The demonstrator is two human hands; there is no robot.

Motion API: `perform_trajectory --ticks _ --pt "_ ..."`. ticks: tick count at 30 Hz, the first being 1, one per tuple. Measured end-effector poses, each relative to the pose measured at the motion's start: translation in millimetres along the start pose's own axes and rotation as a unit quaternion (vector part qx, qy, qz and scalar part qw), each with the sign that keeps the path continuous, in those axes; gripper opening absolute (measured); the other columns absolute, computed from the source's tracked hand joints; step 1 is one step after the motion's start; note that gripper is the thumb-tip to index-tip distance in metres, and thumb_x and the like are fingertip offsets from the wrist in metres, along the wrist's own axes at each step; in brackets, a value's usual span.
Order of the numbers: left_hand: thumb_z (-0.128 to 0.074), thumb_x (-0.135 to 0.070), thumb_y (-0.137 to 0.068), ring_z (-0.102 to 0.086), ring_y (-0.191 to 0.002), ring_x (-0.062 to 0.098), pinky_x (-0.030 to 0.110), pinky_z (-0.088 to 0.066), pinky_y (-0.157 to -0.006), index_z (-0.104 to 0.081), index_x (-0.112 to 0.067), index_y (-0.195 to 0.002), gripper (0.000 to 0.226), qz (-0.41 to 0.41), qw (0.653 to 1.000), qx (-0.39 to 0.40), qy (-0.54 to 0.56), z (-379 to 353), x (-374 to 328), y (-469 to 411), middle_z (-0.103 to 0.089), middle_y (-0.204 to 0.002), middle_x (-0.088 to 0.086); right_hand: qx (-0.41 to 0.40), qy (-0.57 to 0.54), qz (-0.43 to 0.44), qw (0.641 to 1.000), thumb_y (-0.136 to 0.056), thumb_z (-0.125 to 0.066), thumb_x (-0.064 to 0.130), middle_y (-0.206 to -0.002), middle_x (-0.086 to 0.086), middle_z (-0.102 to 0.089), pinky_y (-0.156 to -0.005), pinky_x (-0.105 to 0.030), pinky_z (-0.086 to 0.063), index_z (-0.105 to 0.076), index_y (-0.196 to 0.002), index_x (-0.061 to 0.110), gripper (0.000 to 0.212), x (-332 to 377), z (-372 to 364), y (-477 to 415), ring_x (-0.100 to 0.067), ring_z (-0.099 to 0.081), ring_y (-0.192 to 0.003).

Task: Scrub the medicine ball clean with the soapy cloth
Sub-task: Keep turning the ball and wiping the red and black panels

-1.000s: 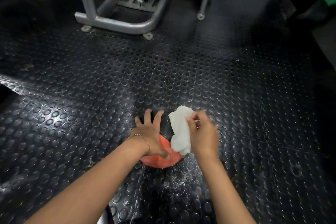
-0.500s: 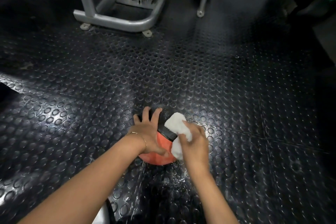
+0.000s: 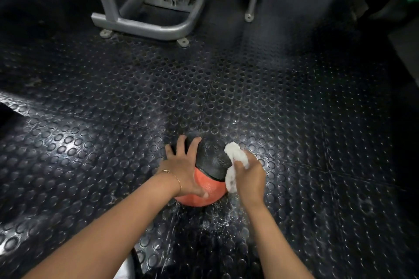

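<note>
We are gripping the crumpled white soapy cloth (image 3: 235, 157) in our right hand (image 3: 249, 180), fingers curled round it, and pressing it against the right side of the round black-and-orange rubber medicine ball (image 3: 212, 159). The right forearm is reaching in from the lower right, with the wrist bending inward. Our left hand (image 3: 184, 170) is lying flat over the ball's left side. Its fingers are straight and spread across the black upper half, the thumb is resting on the orange lower half, and it is holding nothing. A thin gold chain bracelet (image 3: 175, 176) is sitting at the left wrist. The ball is resting between our hands on the black rubber floor with raised round studs (image 3: 294, 120), which is glistening with wet flecks just below the ball. Farther off, the grey tubular metal base of a gym machine (image 3: 158, 28) is standing well apart from the ball.
</note>
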State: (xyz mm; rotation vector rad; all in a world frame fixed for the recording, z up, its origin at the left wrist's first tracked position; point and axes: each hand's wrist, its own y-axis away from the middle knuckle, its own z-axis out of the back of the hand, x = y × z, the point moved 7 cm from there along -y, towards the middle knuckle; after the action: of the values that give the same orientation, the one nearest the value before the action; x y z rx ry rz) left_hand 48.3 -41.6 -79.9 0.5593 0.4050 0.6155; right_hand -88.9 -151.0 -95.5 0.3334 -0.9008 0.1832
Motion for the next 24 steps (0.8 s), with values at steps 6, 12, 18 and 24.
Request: perform_trajectory --ticks 6,12,18,24 --pt "-0.080 -0.058 -0.056 0.009 -0.141 0.044 0.053 -0.031 -0.109 0.023 -0.030 -0.144 0.139 -0.001 1.000 0.006 0.022 4.0 1.9 -4.0 0.026 -0.152 0.002 0.033 0.033 0.133 0.990 -0.086 -0.055 0.009 -0.108 0.011 -0.044 -0.082 -0.022 -0.044 -0.059 -0.119 0.024 0.036 36.6 -6.0 45.9 -0.012 -0.051 -0.098" --pt "-0.079 -0.058 -0.060 0.010 -0.141 0.045 0.054 -0.029 -0.110 0.026 -0.030 -0.144 0.136 -0.004 1.000 0.010 -0.011 0.5 -2.0 0.3 0.029 -0.151 0.002 -0.020 0.042 0.012 0.999 -0.088 -0.056 0.015 -0.104 -0.006 -0.064 -0.056 -0.012 -0.038 -0.056 -0.122 0.016 0.033 3.5 3.8 5.4 -0.014 -0.057 -0.076" --pt "-0.083 -0.044 -0.060 0.013 -0.142 0.039 0.048 -0.029 -0.112 0.021 -0.032 -0.145 0.135 -0.035 0.999 0.019 0.001 3.2 4.5 -2.5 0.028 -0.152 -0.003 0.000 0.100 0.214 0.972 -0.078 -0.064 0.006 -0.106 0.003 -0.053 -0.074 -0.025 -0.046 -0.063 -0.113 0.022 0.039 45.2 -0.1 56.2 -0.015 -0.052 -0.094" --pt "-0.048 -0.025 -0.092 0.017 -0.144 0.021 0.049 -0.003 -0.118 -0.002 -0.036 -0.149 0.074 -0.081 0.971 -0.007 0.226 2.5 15.7 6.8 0.018 -0.155 -0.011 -0.001 0.185 0.196 0.963 -0.075 -0.063 0.017 -0.112 -0.006 -0.055 -0.081 -0.043 -0.050 -0.060 -0.113 0.022 0.039 33.3 7.4 53.3 -0.028 -0.053 -0.103"
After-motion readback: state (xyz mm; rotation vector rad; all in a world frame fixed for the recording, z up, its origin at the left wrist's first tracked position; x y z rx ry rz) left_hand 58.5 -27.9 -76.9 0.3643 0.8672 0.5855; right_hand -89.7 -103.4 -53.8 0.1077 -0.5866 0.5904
